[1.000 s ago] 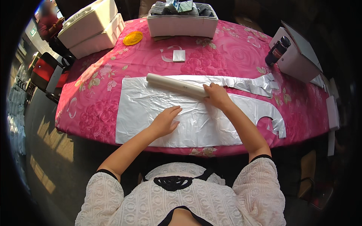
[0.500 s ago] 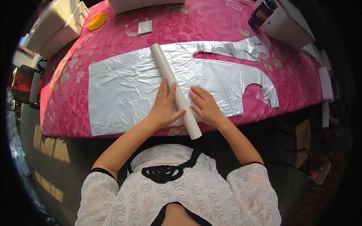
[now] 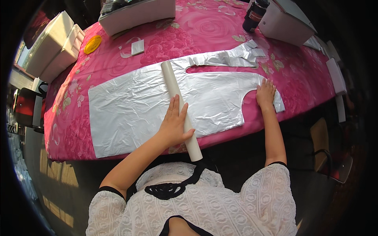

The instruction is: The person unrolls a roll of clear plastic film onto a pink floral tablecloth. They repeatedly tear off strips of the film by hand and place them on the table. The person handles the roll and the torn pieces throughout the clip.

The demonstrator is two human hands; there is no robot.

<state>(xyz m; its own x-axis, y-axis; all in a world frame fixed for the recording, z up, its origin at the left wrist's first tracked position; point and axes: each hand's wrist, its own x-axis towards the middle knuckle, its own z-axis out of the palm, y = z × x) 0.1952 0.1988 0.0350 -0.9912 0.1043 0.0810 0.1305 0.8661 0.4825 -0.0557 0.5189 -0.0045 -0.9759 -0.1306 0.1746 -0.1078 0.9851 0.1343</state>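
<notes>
Foam box [image 3: 134,15] — packets inside, left hand [image 3: 173,126] on tube [image 3: 179,103]

Surface [image 3: 220,31] covered by pink floral cloth. White foam boxes [image 3: 51,45] at far left; yellow disc [image 3: 92,44] beside them. Dark bottle [image 3: 254,15] far right, against white box [image 3: 285,23].

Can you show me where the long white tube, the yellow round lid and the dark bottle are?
white tube [image 3: 170,80], head view, on its upper half.
yellow round lid [image 3: 92,44], head view, on its middle.
dark bottle [image 3: 253,18], head view, on its body.
</notes>
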